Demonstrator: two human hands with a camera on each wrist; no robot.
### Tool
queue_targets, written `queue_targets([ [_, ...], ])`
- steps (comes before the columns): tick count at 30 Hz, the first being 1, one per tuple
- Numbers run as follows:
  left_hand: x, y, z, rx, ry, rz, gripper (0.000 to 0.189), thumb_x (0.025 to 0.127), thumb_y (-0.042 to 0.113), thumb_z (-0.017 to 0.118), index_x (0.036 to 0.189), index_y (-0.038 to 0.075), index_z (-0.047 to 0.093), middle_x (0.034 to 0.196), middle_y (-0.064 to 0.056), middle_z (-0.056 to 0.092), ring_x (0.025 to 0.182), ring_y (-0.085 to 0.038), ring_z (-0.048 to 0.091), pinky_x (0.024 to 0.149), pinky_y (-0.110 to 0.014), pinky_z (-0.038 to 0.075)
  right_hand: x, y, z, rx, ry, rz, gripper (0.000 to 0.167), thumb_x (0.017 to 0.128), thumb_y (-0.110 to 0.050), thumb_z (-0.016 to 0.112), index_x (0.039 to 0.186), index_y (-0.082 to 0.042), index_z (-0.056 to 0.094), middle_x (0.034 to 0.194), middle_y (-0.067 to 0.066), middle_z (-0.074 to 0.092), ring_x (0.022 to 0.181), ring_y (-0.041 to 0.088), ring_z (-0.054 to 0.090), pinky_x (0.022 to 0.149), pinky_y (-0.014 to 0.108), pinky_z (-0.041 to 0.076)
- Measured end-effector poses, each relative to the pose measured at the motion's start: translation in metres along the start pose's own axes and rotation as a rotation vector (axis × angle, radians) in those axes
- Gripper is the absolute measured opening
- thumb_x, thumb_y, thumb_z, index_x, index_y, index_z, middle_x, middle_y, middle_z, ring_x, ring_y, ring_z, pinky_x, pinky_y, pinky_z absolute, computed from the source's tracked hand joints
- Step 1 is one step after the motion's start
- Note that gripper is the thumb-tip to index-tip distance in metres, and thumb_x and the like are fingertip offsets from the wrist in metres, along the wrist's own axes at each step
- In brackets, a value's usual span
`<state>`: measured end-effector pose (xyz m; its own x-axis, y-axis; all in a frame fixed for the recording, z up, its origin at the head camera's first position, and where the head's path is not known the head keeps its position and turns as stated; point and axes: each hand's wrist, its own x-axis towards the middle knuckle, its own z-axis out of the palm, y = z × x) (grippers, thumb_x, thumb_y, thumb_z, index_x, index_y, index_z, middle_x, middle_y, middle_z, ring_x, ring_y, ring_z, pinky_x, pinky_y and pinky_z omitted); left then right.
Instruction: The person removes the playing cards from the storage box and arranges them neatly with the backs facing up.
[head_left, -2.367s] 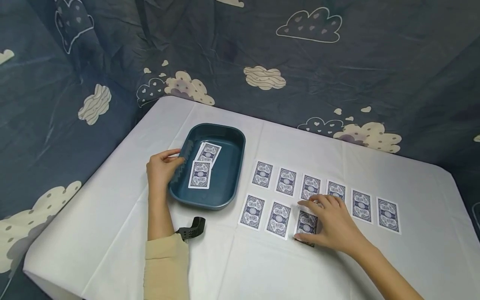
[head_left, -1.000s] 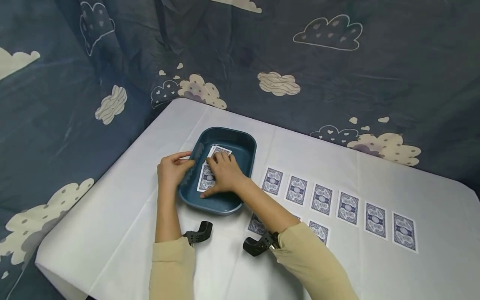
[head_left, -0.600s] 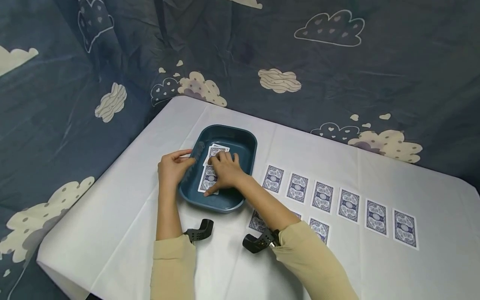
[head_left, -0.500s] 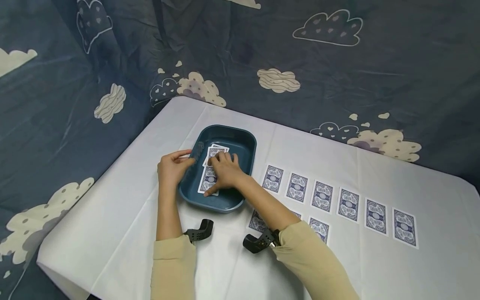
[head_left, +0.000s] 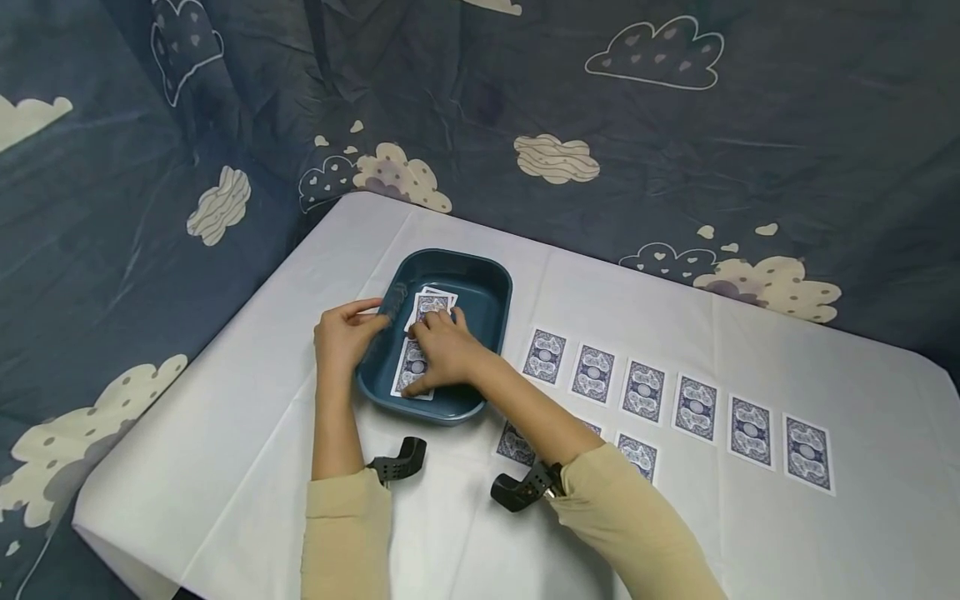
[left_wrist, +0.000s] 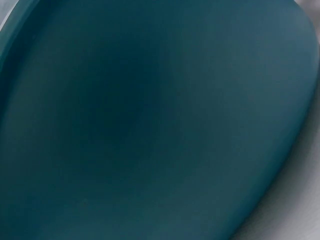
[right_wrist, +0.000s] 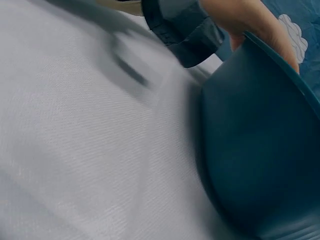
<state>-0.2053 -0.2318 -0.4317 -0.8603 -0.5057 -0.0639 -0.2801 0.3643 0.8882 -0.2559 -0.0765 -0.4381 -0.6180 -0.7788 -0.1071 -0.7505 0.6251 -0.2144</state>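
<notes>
In the head view, a blue-green tray stands left of centre on the table. My left hand grips its left rim, thumb inside and fingers outside. My right hand reaches into the tray and holds a face-down playing card, thumb near its lower edge and fingers towards its upper end. Part of that card is hidden under the hand. Beyond it lie a few overlapping playing cards. The tray's surface fills most of the left wrist view. The right wrist view shows the tray's outer wall.
To the right, several face-down cards form a back row. A nearer row with a card at its right end is partly covered by the right forearm. Black wrist cameras sit on both wrists. A cloud-patterned curtain hangs behind the white-covered table.
My right hand has gone from the near row of cards into the tray, bringing a card. In the last half second it slid the card slightly nearer. The left hand stays at the rim.
</notes>
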Motion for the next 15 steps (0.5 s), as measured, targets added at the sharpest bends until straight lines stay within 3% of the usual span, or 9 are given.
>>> queue_targets([
  [8, -0.0009, 0.0020, 0.0001, -0.008, -0.001, -0.004, 0.034, 0.076, 0.023, 0.069, 0.109, 0.015, 0.070, 0.097, -0.012, 0.071, 0.092, -0.024, 0.064, 0.079, -0.032, 0.044, -0.0025, -0.0040, -0.0002, -0.037, -0.039, -0.057, 0.086, 0.059, -0.065, 0.072, 0.124, -0.013, 0.053, 0.113, 0.006, 0.053, 0.106, 0.022, 0.046, 0.094, 0.042, 0.030],
  [15, -0.0009, 0.0015, 0.0004, -0.005, 0.004, -0.014, 0.034, 0.076, 0.023, 0.069, 0.109, 0.015, 0.070, 0.096, -0.012, 0.071, 0.092, -0.024, 0.064, 0.079, -0.032, 0.044, -0.0031, -0.0054, 0.0000, -0.061, -0.033, -0.071, 0.084, 0.057, -0.062, 0.075, 0.122, -0.012, 0.053, 0.111, 0.006, 0.053, 0.103, 0.021, 0.048, 0.091, 0.041, 0.031],
])
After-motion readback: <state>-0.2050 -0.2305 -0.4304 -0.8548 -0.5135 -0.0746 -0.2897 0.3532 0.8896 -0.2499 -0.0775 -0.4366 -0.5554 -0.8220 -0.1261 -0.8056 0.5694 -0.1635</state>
